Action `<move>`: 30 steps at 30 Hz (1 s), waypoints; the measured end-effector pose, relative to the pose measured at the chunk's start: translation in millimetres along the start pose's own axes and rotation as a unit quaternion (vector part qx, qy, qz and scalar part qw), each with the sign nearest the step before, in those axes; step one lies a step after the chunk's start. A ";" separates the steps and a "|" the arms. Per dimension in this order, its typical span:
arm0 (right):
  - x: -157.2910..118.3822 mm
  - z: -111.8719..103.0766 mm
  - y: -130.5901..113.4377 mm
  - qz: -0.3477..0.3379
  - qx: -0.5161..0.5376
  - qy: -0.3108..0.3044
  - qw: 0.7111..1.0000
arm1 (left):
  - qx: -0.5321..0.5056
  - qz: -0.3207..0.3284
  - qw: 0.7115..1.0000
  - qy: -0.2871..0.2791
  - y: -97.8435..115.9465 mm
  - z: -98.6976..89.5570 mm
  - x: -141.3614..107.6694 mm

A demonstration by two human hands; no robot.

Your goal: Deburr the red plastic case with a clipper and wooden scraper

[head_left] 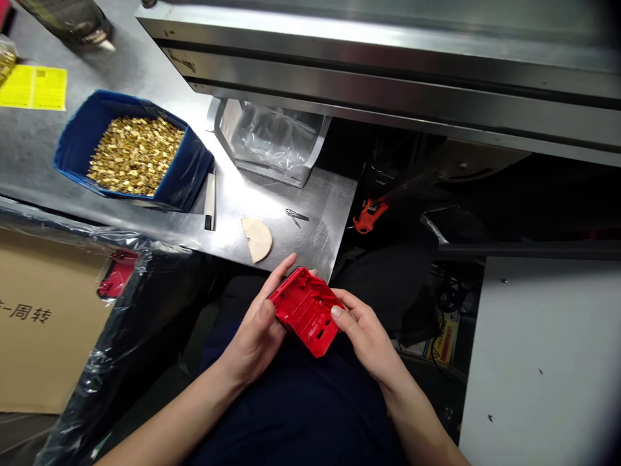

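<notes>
Red molded plastic housing (305,310), open hollow side up, tilted, held in both hands above the dark blue clothing on the lap, just off the near edge of the steel table (305,239). Left hand (262,330): thumb and fingers closed around the housing's left side. Right hand (361,327): thumb on the right rim, fingers behind it, narrow grip. On the table: curved beige flat piece (259,240), small metal clip-like piece (297,215), white cutter-like tool with black end (210,202) beside blue plastic bin (191,171) of small gold metal parts (136,155), grey bin (272,171) with clear plastic bags (272,139). Another red plastic part (118,275) lies at the plastic-lined carton (48,330), left.
</notes>
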State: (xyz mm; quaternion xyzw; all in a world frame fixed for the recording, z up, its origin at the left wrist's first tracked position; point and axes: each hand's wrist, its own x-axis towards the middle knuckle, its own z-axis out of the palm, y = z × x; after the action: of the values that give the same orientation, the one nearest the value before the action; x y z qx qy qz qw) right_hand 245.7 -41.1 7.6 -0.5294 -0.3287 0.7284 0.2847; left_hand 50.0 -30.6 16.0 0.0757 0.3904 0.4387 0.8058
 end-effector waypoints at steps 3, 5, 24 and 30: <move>1.3 -1.5 0.1 0.003 0.056 0.017 0.998 | 0.025 0.027 0.999 -0.038 -1.0 -3.5 1.0; 1.3 -5.1 0.1 -0.005 0.053 0.033 0.998 | 0.029 0.031 0.998 -0.042 -4.5 -6.6 4.7; -31.5 -22.4 5.3 -0.231 -0.238 0.087 0.939 | 0.114 0.095 0.979 -0.140 -6.1 -20.0 10.3; -23.8 -11.0 -5.1 -0.059 0.002 -0.031 0.998 | 0.193 0.105 0.966 -0.138 -2.7 -18.0 8.6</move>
State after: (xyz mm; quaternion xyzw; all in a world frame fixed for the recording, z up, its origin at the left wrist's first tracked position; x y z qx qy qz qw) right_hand 263.1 -54.1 23.1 -0.4855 -0.3665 0.7273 0.3177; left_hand 41.9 -29.6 -2.5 0.3305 0.3427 0.4222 0.7714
